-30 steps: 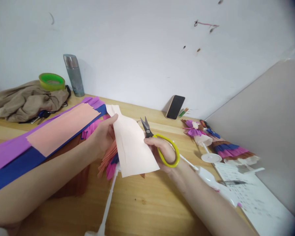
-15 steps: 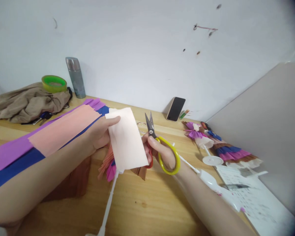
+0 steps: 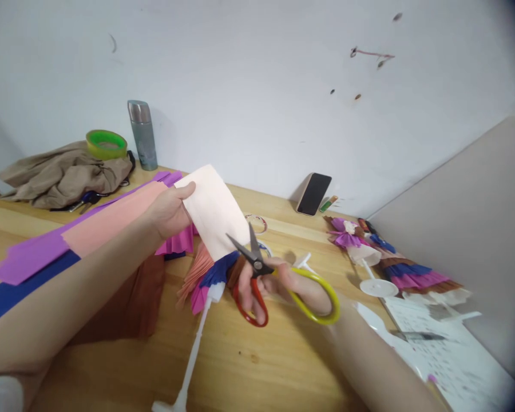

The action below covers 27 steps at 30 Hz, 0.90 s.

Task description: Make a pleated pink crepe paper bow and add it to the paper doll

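My left hand (image 3: 172,210) pinches the upper left corner of a pale cream paper sheet (image 3: 217,212), thumb on top. In my right hand (image 3: 283,280) is a pair of scissors (image 3: 257,264) with one yellow and one red handle loop. Their dark blades stand apart at the sheet's lower right corner; whether they touch it I cannot tell. Below the sheet lies a pleated paper piece (image 3: 217,272) in blue, pink and peach, joined to a white plastic stick (image 3: 193,355). Under my left arm are peach (image 3: 107,223), purple (image 3: 34,260) and blue (image 3: 30,292) paper strips.
At the back left are a brown cloth (image 3: 64,177), a green tape roll (image 3: 106,144) and a flask (image 3: 142,134). A phone (image 3: 314,194) leans on the wall. Pleated paper pieces (image 3: 420,274), a white stand disc (image 3: 378,287) and a written sheet (image 3: 459,355) lie at the right.
The scissors' blades have opened wider and swung left toward the sheet's lower corner. My left hand has raised and tilted the cream sheet, uncovering more of the pleated paper. The view has shifted slightly.
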Each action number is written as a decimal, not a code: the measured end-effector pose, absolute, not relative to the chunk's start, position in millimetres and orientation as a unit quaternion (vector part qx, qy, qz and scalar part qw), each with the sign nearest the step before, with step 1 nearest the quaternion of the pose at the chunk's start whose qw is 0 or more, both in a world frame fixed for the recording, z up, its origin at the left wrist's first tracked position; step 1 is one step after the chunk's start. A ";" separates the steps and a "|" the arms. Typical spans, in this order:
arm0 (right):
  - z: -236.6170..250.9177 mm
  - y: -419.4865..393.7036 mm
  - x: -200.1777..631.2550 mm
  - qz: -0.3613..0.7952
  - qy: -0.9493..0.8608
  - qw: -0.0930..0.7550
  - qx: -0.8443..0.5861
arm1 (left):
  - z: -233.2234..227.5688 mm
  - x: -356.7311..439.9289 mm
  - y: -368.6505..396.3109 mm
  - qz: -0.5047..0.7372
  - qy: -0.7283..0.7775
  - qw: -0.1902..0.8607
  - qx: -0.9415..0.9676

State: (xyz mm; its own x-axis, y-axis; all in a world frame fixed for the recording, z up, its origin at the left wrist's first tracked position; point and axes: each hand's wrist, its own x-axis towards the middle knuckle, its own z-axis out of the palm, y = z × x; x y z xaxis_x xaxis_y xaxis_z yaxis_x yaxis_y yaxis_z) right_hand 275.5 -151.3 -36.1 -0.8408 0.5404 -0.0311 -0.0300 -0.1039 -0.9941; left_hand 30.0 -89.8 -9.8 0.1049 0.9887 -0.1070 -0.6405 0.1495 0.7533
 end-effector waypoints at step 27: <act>-55.2 -146.0 267.3 0.708 -0.629 0.222 -0.231 | -4.9 37.8 -88.4 0.621 0.400 0.653 0.164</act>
State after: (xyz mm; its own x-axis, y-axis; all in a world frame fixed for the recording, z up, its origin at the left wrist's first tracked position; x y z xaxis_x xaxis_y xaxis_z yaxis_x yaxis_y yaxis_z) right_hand 267.3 -146.0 -55.2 -0.7944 0.6055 -0.0476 -0.0241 -0.1097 -0.9937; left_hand 37.8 -88.4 -4.9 -0.0927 0.9432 -0.3190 -0.6801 0.1740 0.7122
